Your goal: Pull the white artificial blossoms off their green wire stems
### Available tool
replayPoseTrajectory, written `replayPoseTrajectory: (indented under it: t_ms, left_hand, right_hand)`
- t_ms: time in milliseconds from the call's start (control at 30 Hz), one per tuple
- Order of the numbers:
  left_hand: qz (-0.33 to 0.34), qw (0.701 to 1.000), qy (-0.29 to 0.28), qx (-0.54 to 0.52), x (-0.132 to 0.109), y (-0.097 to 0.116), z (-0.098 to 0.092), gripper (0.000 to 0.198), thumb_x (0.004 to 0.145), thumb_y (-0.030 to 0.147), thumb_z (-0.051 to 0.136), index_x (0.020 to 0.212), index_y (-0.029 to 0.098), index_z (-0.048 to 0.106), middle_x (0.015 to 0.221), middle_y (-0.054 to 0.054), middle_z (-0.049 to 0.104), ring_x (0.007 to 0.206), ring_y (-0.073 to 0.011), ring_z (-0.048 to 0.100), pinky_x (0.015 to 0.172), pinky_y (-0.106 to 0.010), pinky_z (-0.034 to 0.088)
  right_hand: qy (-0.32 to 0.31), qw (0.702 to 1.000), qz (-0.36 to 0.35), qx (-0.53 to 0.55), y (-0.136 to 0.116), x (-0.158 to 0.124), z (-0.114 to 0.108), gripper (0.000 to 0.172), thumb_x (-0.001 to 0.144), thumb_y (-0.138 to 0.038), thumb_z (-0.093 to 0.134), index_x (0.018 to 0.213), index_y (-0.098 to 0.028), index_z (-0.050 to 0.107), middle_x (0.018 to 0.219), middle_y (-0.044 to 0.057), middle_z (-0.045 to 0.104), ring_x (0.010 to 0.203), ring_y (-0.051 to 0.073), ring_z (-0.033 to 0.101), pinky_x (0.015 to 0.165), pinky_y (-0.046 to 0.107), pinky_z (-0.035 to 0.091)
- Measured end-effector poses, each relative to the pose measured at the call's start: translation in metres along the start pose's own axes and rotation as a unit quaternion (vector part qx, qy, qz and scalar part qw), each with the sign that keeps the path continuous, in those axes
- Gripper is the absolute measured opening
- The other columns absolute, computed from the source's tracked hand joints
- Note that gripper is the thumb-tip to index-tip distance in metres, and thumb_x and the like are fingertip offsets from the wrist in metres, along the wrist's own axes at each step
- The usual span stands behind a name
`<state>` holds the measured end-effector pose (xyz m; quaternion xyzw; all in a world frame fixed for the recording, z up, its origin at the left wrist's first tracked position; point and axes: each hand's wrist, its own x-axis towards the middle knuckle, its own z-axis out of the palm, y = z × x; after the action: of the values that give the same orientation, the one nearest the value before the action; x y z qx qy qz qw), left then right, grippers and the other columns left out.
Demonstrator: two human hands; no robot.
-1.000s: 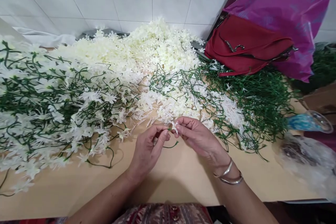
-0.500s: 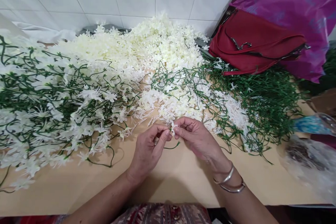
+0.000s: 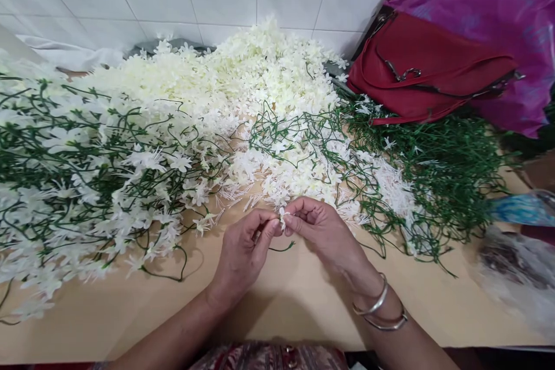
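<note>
Both hands meet over the table just in front of the loose blossoms. My right hand (image 3: 318,231) pinches a small white artificial flower (image 3: 283,218) between thumb and forefinger. My left hand (image 3: 249,248) is closed in a pinch right against it, its thumb and forefinger touching the flower's left side. From beneath the left fingers a thin green plastic stem (image 3: 282,249) sticks out to the right. Exactly where stem and flower meet is hidden by the fingertips.
Finished-looking white flowers on green stems (image 3: 108,179) are heaped at left. Cream blossoms (image 3: 269,69) pile against the tiled wall. White stamens (image 3: 392,185) and green stems (image 3: 446,167) lie at right, below a red handbag (image 3: 429,69). A clear plastic bag (image 3: 515,266) sits far right.
The fingertips have shifted slightly left and down with the flower, which now shows more plainly between them. Both hands keep their pinch. The camera view has moved a little.
</note>
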<state>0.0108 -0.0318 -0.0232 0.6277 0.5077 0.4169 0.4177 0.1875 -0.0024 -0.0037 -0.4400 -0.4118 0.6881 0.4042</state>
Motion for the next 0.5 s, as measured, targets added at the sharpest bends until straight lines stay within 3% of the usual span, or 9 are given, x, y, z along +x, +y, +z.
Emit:
replayPoseTrajectory:
  t_ms: [333,500]
  left_hand:
    - [0.030,0.999,0.009,0.039,0.0018,0.0040,-0.0032,0.016,0.101,0.024,0.061,0.089,0.019,0.071,0.073,0.000,0.075,0.062,-0.0134,0.065,0.060,-0.023,0.045]
    - [0.030,0.999,0.012,0.041,0.0014,0.0036,-0.0009,0.015,0.102,0.025,0.060,0.093,0.019,0.071,0.077,-0.001,0.076,0.065,-0.0141,0.066,0.062,-0.024,0.047]
  right_hand:
    - [-0.030,0.999,0.009,-0.035,-0.0075,0.0001,-0.0015,0.025,0.083,-0.042,0.086,0.080,-0.021,0.073,0.070,-0.001,0.070,0.067,0.013,0.062,0.069,0.028,0.052]
    - [-0.037,0.999,0.017,-0.017,-0.0078,0.0017,-0.0032,0.029,0.080,-0.045,0.089,0.080,-0.021,0.072,0.067,-0.002,0.068,0.064,0.013,0.059,0.065,0.027,0.050]
